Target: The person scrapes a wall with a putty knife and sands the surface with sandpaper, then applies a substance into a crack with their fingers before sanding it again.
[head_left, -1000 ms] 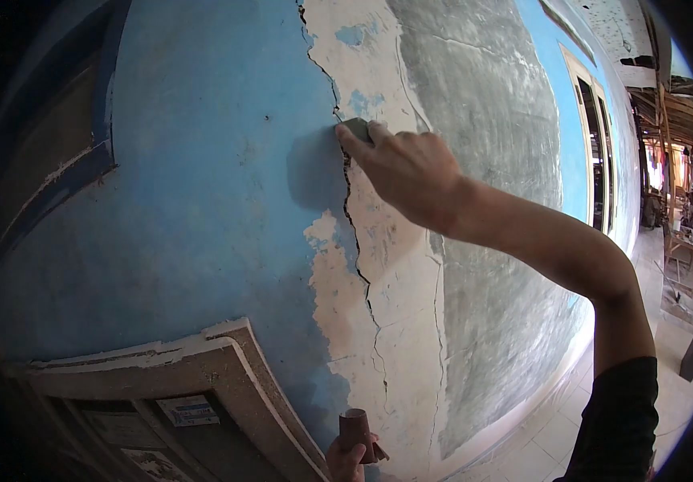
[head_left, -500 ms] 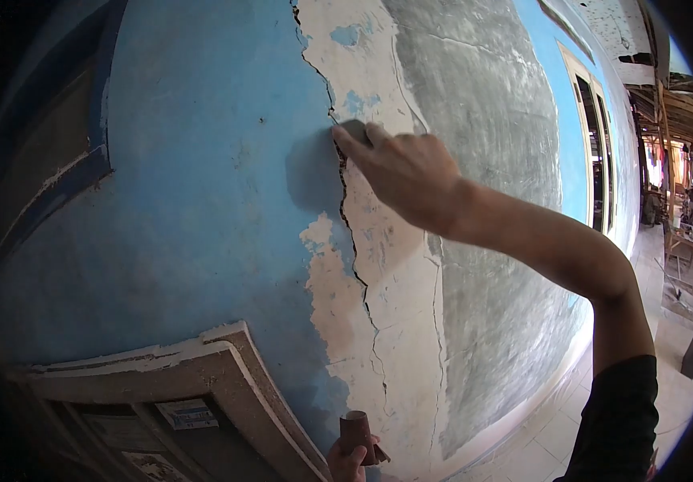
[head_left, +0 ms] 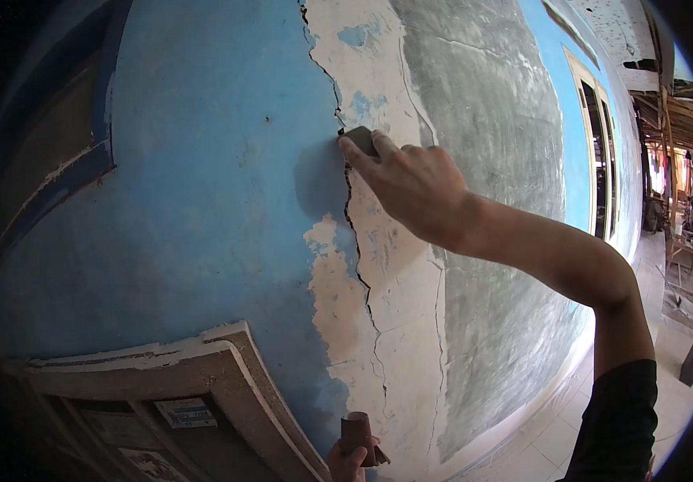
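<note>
My right hand [head_left: 415,189] is raised against the wall, its fingers closed on a small dark grey piece of sandpaper [head_left: 360,140]. The sandpaper lies at a jagged vertical crack [head_left: 357,249] in the wall, where blue paint [head_left: 202,177] borders a bare cream strip [head_left: 399,281]. Low in the view, my left hand [head_left: 348,464] grips a brown sandpaper roll [head_left: 355,432], upright with a loose end hanging to the right. Only part of the left hand shows at the bottom edge.
Grey plaster [head_left: 495,201] covers the wall to the right, before a window frame [head_left: 595,145]. A panelled wooden frame [head_left: 218,353] stands at lower left, below a blue-framed opening [head_left: 49,120]. Tiled floor [head_left: 559,426] and a small wooden table [head_left: 688,245] lie at right.
My right hand with the sandpaper has shifted slightly down along the crack. The view has turned a little; my left hand keeps hold of the roll.
</note>
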